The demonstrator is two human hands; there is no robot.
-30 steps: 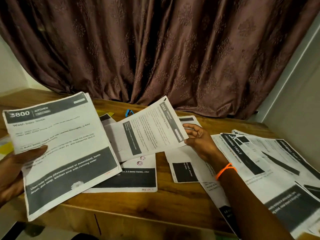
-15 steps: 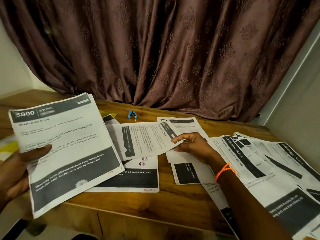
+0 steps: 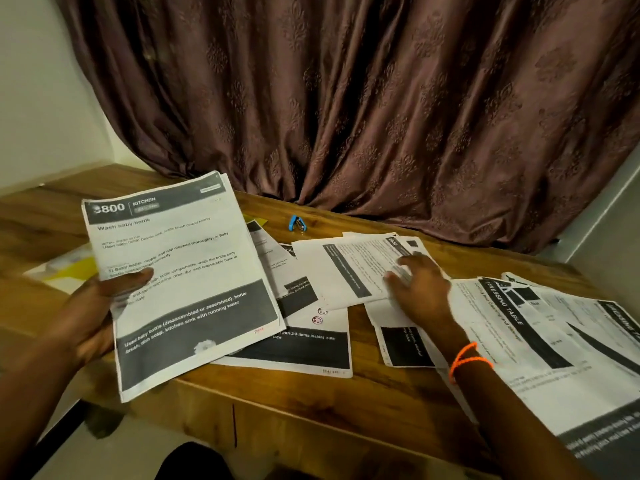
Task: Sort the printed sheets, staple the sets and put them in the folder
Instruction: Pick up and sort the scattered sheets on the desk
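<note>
While the left hand [image 3: 91, 315] grips the stack of printed sheets [image 3: 180, 282] headed "3800 KITCHEN", thumb on the top page, this stack is lifted over the near left part of the wooden table [image 3: 304, 403]. Right of the stack, the right hand [image 3: 417, 285] lies flat with spread fingers on a loose sheet [image 3: 360, 268] among other papers. Behind the stack, near the brown curtain [image 3: 346, 109], a small blue stapler [image 3: 297, 224] lies. Left of the stack a yellow folder [image 3: 65, 270] shows.
</note>
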